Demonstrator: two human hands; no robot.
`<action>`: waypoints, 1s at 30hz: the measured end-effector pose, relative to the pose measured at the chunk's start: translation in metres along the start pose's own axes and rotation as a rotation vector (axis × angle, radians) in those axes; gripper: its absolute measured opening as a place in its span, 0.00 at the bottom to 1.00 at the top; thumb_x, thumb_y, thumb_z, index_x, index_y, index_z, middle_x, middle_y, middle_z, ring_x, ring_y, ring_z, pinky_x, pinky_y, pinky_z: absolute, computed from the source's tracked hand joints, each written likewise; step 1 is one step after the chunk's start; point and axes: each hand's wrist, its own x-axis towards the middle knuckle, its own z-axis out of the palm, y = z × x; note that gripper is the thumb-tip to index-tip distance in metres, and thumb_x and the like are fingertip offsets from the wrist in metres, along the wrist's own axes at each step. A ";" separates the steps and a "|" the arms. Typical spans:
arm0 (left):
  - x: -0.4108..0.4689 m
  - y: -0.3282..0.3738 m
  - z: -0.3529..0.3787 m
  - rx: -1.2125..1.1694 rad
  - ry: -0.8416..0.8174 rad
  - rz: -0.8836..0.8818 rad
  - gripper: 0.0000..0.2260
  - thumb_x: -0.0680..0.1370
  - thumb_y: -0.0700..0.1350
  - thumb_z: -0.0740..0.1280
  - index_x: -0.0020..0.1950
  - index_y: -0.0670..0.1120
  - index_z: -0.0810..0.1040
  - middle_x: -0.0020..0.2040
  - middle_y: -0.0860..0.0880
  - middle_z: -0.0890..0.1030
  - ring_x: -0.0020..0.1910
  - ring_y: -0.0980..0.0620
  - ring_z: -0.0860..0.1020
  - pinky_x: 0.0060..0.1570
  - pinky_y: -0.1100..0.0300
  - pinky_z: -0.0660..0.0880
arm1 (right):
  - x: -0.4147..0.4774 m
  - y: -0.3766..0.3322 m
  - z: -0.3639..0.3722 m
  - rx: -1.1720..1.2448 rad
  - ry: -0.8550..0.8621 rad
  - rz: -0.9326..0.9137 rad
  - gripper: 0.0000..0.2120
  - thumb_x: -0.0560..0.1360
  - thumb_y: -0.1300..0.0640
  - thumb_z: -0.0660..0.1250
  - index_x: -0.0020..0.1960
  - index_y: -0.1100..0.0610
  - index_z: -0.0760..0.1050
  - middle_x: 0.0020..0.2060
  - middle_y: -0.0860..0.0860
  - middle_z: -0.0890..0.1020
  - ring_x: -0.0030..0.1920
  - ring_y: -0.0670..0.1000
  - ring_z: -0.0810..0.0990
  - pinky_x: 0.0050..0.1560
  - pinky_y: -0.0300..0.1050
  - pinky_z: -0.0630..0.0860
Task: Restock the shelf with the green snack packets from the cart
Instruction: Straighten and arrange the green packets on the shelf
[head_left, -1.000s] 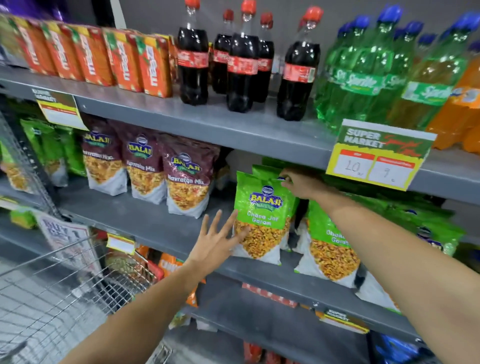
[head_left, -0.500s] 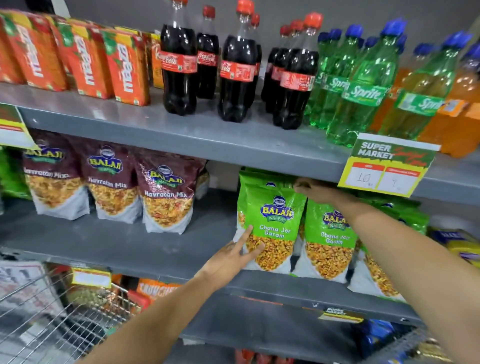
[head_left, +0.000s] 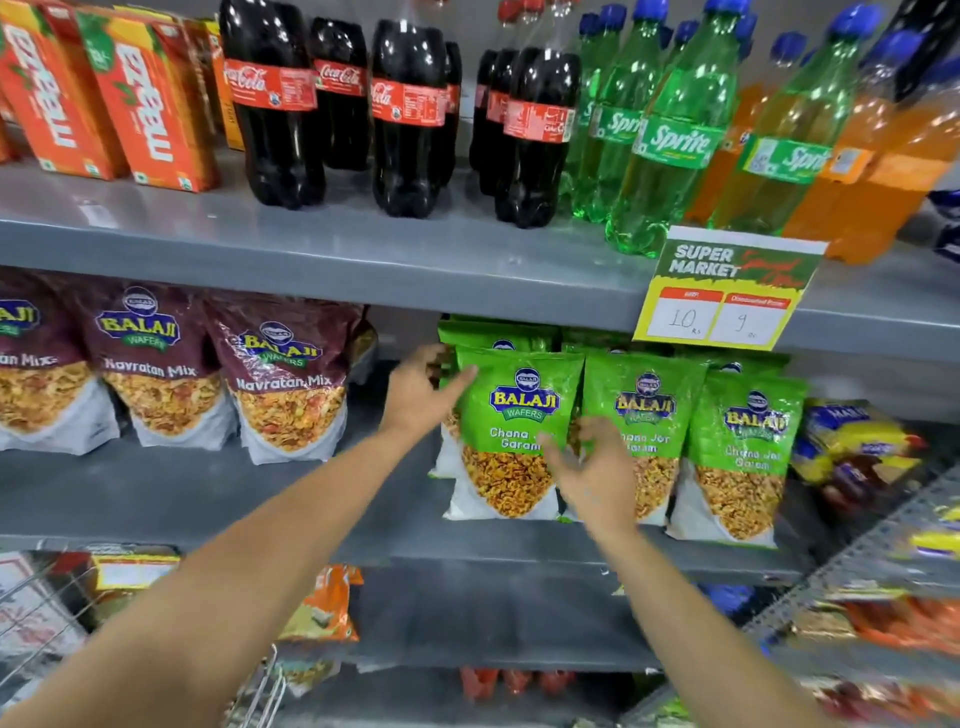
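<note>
Grey shelf (head_left: 218, 499); green packets (head_left: 519, 415) upright.

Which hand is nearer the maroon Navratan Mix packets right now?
Left. The left hand is at the left edge of the front green packet, nearest the maroon packets. The right hand is farther right, in front of the green row.

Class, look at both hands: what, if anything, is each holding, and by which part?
Left hand touches the front green packet at its upper left edge. Right hand is open before it; no grip shows.
</note>
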 end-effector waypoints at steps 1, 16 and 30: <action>0.009 0.006 0.002 0.040 -0.014 -0.013 0.17 0.70 0.52 0.74 0.52 0.42 0.80 0.47 0.43 0.84 0.45 0.47 0.82 0.47 0.60 0.77 | -0.021 0.006 0.009 0.012 -0.040 0.039 0.28 0.64 0.38 0.73 0.54 0.54 0.70 0.49 0.55 0.80 0.49 0.58 0.79 0.44 0.46 0.74; 0.034 0.022 0.004 0.119 -0.137 -0.072 0.15 0.73 0.49 0.72 0.51 0.38 0.82 0.38 0.42 0.81 0.31 0.55 0.75 0.31 0.72 0.66 | -0.050 0.014 0.055 0.025 -0.242 0.463 0.43 0.53 0.38 0.78 0.56 0.59 0.64 0.59 0.56 0.75 0.58 0.60 0.76 0.52 0.57 0.75; 0.046 0.105 0.074 0.678 -0.703 0.128 0.13 0.77 0.61 0.60 0.48 0.52 0.74 0.52 0.49 0.79 0.52 0.50 0.75 0.47 0.60 0.66 | -0.049 0.045 0.035 -0.057 -0.383 0.332 0.25 0.69 0.47 0.73 0.58 0.55 0.66 0.57 0.53 0.78 0.56 0.58 0.78 0.44 0.49 0.74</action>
